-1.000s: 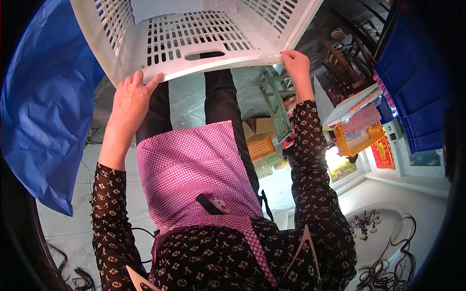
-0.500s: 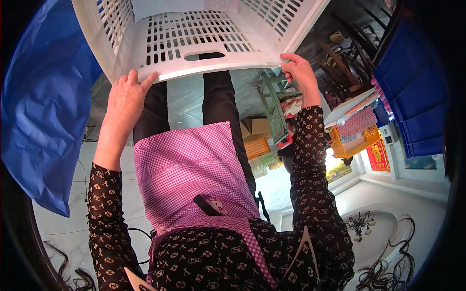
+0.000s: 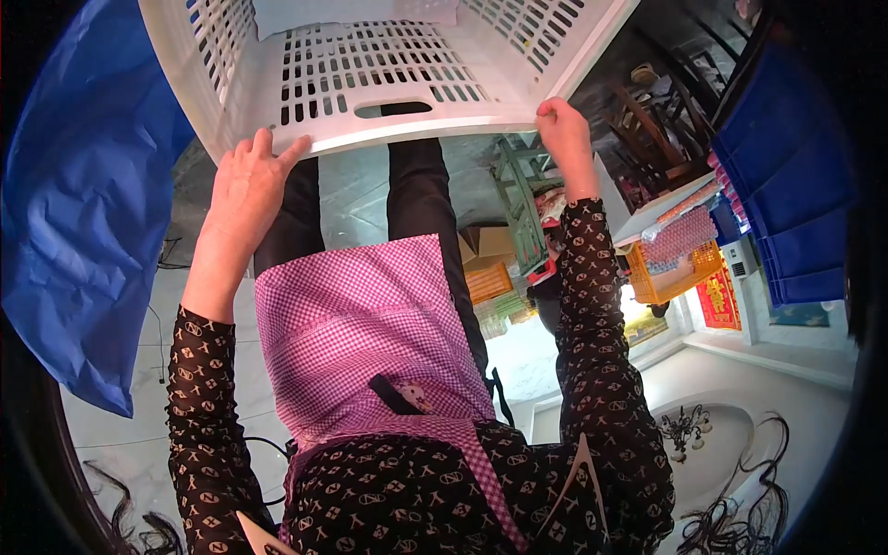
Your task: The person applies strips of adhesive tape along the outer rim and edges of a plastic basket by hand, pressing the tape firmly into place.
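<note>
A white plastic crate point(image 3: 319, 128) with slotted walls and floor spans the top of the view, cut off by its upper edge. My left hand point(image 3: 248, 185) has its fingers bent over the near left corner of the rim, thumb along the edge. At the near right corner, my right hand point(image 3: 566, 139) pinches the rim with curled fingers. A pale flat sheet point(image 3: 356, 14) lies inside the crate at its far end; most of it is out of view.
Blue plastic sheeting point(image 3: 88, 213) hangs at the left. On the right are a green wooden frame point(image 3: 523, 199), a yellow basket point(image 3: 680, 277), dark wooden furniture point(image 3: 652, 139) and a large blue crate point(image 3: 786, 185). A cardboard box point(image 3: 486, 245) sits beyond my legs.
My right hand's fingers have closed in on the crate's rim, where the index finger was stretched out before. The crate has shifted very slightly to the right. My left hand keeps its hold.
</note>
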The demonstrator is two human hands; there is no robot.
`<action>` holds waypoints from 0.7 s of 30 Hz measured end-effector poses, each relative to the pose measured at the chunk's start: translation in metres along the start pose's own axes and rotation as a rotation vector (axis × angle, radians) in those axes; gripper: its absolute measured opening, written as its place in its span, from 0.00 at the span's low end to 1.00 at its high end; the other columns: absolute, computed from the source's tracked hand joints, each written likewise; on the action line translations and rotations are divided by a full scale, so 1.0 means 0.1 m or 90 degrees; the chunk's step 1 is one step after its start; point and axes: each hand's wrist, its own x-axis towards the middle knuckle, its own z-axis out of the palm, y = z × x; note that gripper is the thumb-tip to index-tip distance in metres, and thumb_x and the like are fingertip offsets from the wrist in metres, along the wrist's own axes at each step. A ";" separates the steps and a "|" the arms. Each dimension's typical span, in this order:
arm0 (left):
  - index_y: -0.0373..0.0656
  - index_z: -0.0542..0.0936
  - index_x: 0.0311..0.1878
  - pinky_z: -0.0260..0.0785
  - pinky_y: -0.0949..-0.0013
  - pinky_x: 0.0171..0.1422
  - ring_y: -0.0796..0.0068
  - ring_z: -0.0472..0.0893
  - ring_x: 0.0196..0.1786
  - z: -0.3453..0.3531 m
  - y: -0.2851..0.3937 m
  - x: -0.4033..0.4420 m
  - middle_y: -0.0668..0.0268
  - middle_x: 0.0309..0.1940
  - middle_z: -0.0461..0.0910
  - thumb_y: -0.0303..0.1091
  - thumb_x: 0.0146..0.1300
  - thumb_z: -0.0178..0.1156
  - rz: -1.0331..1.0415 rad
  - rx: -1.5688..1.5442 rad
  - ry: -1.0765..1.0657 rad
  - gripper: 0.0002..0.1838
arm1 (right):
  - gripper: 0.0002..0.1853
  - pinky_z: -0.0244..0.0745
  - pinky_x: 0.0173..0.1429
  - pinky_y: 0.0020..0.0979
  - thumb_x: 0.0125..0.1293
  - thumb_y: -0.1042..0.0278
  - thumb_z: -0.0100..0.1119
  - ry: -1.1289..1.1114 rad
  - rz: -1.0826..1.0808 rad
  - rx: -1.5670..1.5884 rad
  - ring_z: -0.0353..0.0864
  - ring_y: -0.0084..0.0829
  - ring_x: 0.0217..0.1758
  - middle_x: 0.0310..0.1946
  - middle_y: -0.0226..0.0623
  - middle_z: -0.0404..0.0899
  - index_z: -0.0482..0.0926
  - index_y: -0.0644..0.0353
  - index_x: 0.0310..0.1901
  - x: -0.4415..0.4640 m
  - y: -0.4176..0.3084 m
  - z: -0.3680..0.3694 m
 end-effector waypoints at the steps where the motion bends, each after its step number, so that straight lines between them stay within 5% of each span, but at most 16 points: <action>1: 0.57 0.76 0.59 0.70 0.65 0.48 0.66 0.76 0.42 0.01 0.00 0.00 0.62 0.38 0.72 0.21 0.57 0.51 0.004 -0.001 0.006 0.27 | 0.06 0.74 0.34 0.37 0.57 0.71 0.57 0.031 -0.031 -0.061 0.80 0.39 0.27 0.24 0.41 0.79 0.77 0.56 0.37 -0.02 -0.03 0.01; 5: 0.57 0.76 0.59 0.70 0.65 0.48 0.66 0.76 0.42 0.00 0.00 0.01 0.62 0.38 0.72 0.22 0.57 0.50 0.009 -0.003 0.014 0.26 | 0.06 0.75 0.42 0.45 0.59 0.65 0.55 0.049 -0.043 -0.218 0.80 0.51 0.37 0.30 0.48 0.80 0.78 0.54 0.36 -0.10 -0.23 0.01; 21: 0.57 0.77 0.59 0.70 0.63 0.50 0.65 0.76 0.43 -0.01 -0.01 0.02 0.61 0.39 0.71 0.21 0.57 0.50 -0.005 -0.017 -0.013 0.26 | 0.09 0.76 0.45 0.45 0.61 0.63 0.52 0.014 -0.023 -0.304 0.81 0.48 0.41 0.33 0.44 0.82 0.82 0.51 0.37 -0.06 -0.39 -0.03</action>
